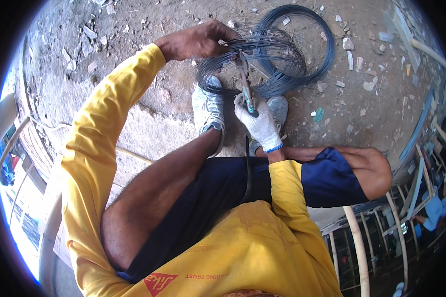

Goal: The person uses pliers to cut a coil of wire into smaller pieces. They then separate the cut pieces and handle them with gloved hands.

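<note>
My bare left hand (200, 41) grips the near side of a loose coil of thin dark wire (212, 76), its fingertips partly hidden by the strands. A white knit glove with a blue cuff edge covers my right hand (259, 120). It is closed around the worn teal handles of rusty pliers or pincers (244, 76). The tool's jaws point away from me and reach the strands close to my left fingertips. Whether they bite on a wire cannot be made out. A second, tighter wire coil (327, 41) lies on the ground to the right, overlapping the first.
My dusty shoes (208, 107) stand just below the coils. Stone chips and rubble (348, 43) litter the dirt ground (163, 85). Poles (356, 245) rise at lower right, with a person in blue (434, 209) beyond them. A pale pole (429, 52) lies at upper right.
</note>
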{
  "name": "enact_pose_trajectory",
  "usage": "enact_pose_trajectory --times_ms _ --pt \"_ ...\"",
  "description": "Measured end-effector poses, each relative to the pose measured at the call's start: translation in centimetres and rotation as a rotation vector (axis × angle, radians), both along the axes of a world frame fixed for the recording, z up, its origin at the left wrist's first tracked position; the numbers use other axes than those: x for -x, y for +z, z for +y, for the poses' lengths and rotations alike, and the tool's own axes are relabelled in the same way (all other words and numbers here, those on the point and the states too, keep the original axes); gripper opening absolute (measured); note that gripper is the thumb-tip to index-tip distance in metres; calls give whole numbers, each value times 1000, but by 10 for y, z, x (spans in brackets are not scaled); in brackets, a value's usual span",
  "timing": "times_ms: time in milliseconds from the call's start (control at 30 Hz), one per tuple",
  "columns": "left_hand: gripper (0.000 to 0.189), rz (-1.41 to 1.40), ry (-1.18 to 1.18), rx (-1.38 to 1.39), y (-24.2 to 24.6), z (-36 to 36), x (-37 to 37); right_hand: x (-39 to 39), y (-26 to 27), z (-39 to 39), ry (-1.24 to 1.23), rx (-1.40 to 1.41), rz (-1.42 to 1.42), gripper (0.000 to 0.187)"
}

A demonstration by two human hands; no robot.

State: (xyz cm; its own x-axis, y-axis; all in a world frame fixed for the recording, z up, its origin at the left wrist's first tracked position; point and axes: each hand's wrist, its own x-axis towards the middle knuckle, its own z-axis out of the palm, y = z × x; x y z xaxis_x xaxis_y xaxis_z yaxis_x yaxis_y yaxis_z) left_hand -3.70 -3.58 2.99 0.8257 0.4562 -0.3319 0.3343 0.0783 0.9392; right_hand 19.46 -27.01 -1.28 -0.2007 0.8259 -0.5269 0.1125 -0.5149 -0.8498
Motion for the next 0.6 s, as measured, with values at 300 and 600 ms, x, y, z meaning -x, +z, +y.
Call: enact_pose_trajectory --times_ms 300,600 --pt "36 60 56 -11 1 -9 -6 -3 8 2 60 -70 -164 45" --pt "35 48 36 82 1 -10 -5 2 13 -7 -12 -136 -122 33"
